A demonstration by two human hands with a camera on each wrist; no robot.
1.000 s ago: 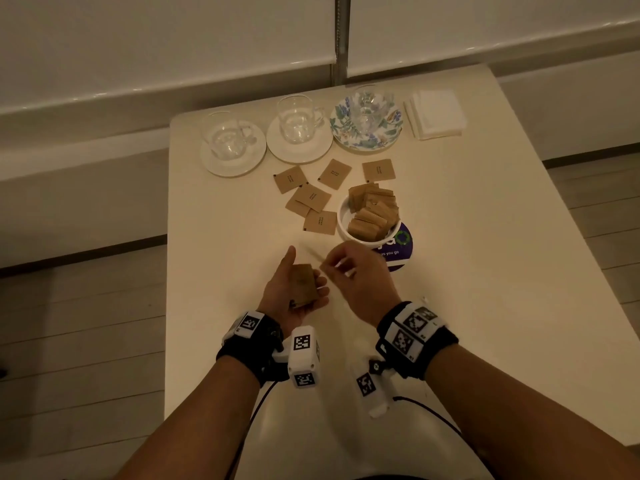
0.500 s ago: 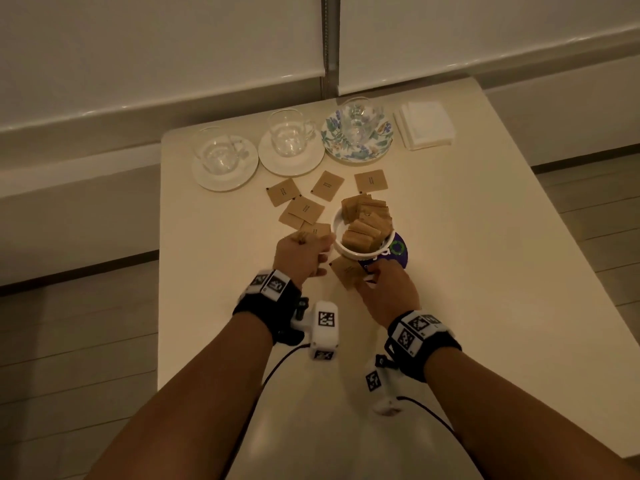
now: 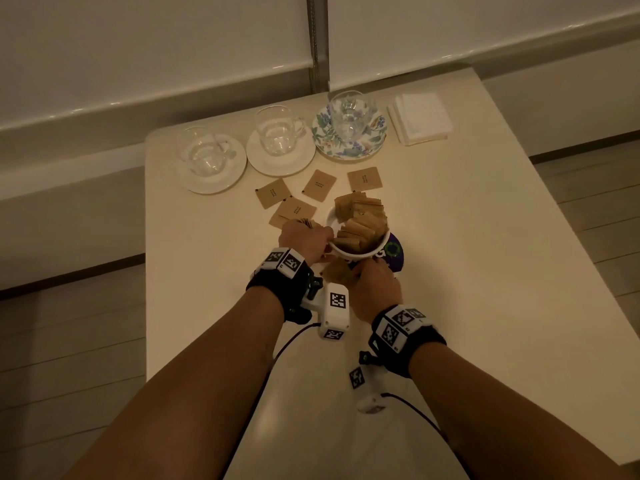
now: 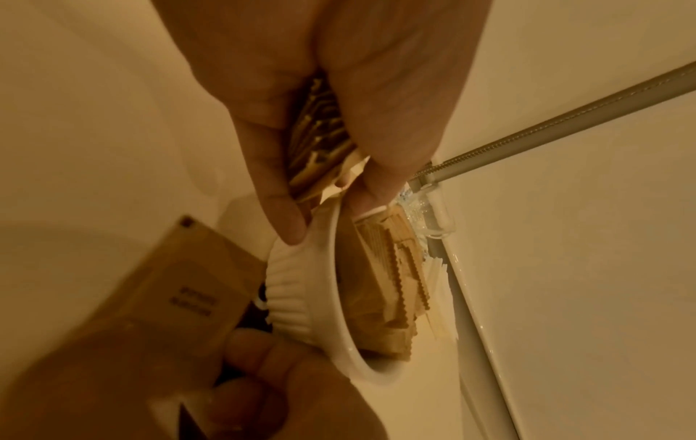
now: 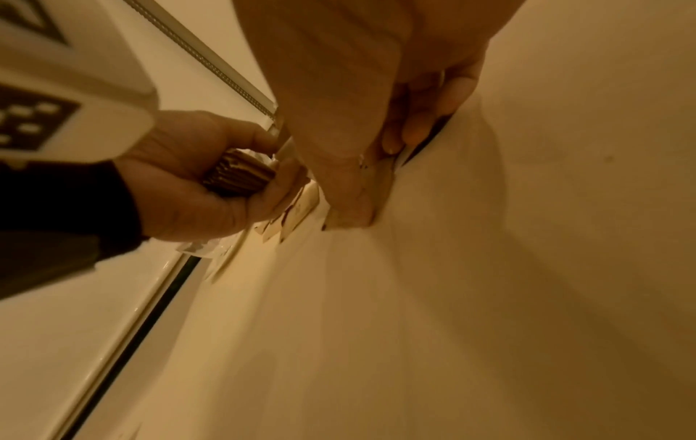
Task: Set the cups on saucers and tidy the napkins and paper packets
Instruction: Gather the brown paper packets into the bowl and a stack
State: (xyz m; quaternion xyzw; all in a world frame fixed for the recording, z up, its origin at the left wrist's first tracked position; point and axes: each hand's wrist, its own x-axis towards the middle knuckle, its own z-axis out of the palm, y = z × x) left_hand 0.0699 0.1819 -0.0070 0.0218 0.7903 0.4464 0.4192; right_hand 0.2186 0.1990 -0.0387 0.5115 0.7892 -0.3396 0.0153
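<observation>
A white ribbed bowl (image 3: 372, 249) full of brown paper packets stands on a purple coaster (image 3: 396, 256). My left hand (image 3: 311, 233) grips a stack of brown packets (image 4: 320, 143) and its fingertips (image 4: 297, 232) touch the bowl's left rim (image 4: 297, 297). My right hand (image 3: 360, 271) pinches one brown packet (image 3: 337, 271) at the bowl's near side; the same packet (image 4: 180, 282) shows in the left wrist view. Several loose packets (image 3: 319, 185) lie behind the bowl. Three glass cups (image 3: 277, 133) stand on saucers (image 3: 294, 164) at the back. A napkin stack (image 3: 419, 117) lies at the back right.
The cream table (image 3: 467, 271) ends close behind the cups, at a low ledge and a wall with blinds. The floral saucer (image 3: 323, 140) sits between the white saucers and the napkins. Bare tabletop lies right of the bowl and near me.
Both hands moved away from me up to the bowl. The left hand kept its packets and reached the bowl's left rim; the right hand now holds a packet at the near rim.
</observation>
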